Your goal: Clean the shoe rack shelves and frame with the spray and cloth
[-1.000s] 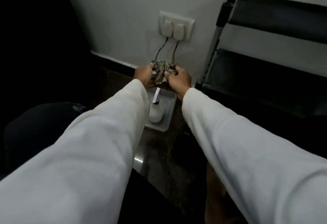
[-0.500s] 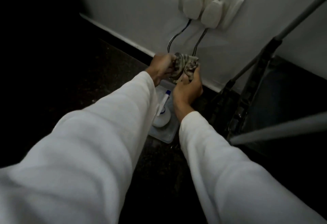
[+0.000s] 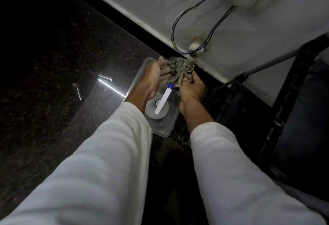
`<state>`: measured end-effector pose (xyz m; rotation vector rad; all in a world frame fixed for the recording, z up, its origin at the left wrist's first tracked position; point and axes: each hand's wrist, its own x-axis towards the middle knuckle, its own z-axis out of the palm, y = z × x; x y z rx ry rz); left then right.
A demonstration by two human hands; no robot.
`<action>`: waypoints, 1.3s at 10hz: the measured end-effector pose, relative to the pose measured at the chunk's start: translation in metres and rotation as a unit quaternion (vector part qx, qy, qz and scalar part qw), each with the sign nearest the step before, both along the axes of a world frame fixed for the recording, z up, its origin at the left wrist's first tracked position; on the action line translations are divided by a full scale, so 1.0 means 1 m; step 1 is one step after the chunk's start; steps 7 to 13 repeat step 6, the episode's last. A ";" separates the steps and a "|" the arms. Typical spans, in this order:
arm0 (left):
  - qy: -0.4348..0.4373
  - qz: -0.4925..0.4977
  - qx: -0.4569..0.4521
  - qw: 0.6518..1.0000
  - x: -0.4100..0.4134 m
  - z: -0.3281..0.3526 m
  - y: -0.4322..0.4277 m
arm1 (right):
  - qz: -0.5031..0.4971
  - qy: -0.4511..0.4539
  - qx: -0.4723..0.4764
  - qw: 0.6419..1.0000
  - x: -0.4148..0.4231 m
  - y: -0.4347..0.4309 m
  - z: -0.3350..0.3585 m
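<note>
Two white sleeves (image 3: 114, 153) reach forward from the bottom of the view over a dark speckled floor (image 3: 53, 86). At the centre, the spray bottle (image 3: 157, 110) stands in a clear plastic tray (image 3: 167, 130) on the floor, its white nozzle with a blue tip pointing toward 1 o'clock. The left hand (image 3: 153, 78) hovers above the tray at about 11 o'clock from the bottle, palm turned inward and fingers loosely curled around the left side of the striped cloth (image 3: 180, 70). The right hand (image 3: 192, 89), at about 2 o'clock from the bottle, grips the cloth's lower right edge, fingers closed on the bunched fabric. The cloth sits crumpled between both hands, above the far end of the tray. To the right, at 3 o'clock, the shoe rack (image 3: 284, 118) shows a dark frame and dark shelves, with a grey tube running diagonally up. Beyond the hands, at 12 o'clock, a white wall (image 3: 160, 2) meets a dark skirting strip, and two cables (image 3: 178, 20) loop down it from plugs at the top edge.
</note>
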<state>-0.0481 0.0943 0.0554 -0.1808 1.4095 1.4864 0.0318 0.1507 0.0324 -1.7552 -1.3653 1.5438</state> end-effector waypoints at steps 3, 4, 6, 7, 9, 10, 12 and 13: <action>-0.013 0.014 -0.046 0.999 -0.004 -0.058 -0.004 | 0.100 -0.023 -0.172 0.980 0.006 0.008 -0.057; -0.041 0.026 -0.060 0.997 -0.014 -0.078 -0.005 | 0.073 0.023 -0.201 0.977 0.000 0.013 -0.061; -0.042 0.049 -0.093 0.994 -0.011 -0.078 -0.009 | -0.002 0.026 -0.224 0.974 0.005 0.008 -0.056; -0.042 0.049 -0.093 0.994 -0.011 -0.078 -0.009 | -0.002 0.026 -0.224 0.974 0.005 0.008 -0.056; -0.042 0.049 -0.093 0.994 -0.011 -0.078 -0.009 | -0.002 0.026 -0.224 0.974 0.005 0.008 -0.056; -0.042 0.049 -0.093 0.994 -0.011 -0.078 -0.009 | -0.002 0.026 -0.224 0.974 0.005 0.008 -0.056; -0.042 0.049 -0.093 0.994 -0.011 -0.078 -0.009 | -0.002 0.026 -0.224 0.974 0.005 0.008 -0.056; -0.042 0.049 -0.093 0.994 -0.011 -0.078 -0.009 | -0.002 0.026 -0.224 0.974 0.005 0.008 -0.056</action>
